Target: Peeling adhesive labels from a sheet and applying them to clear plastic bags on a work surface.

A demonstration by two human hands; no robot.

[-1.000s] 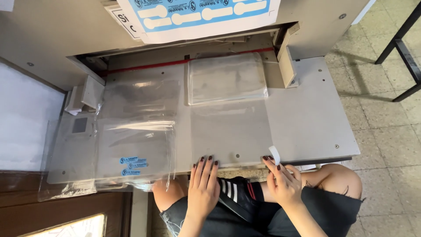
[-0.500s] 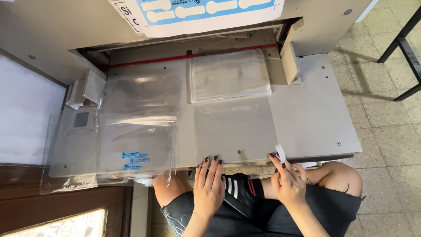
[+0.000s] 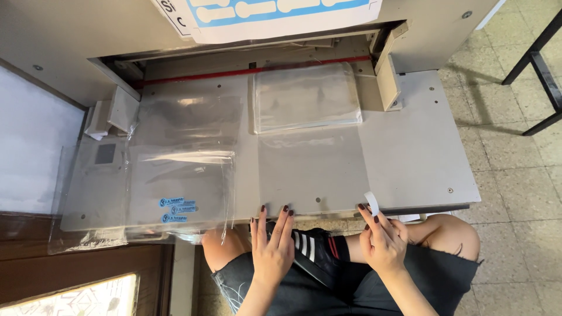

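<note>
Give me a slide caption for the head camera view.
Right hand pinches a white strip at the grey table edge; left hand rests flat beside it.

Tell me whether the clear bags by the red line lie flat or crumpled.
Flat. The clear bags lie in a neat, square-edged stack on the grey table, just below the red line, with only slight ripples of glare on top.

Your grey metal table (image 3: 421,152) carries a stack of clear bags (image 3: 307,96) near the back and flat clear plastic sheets (image 3: 181,175) across the left side.
</note>
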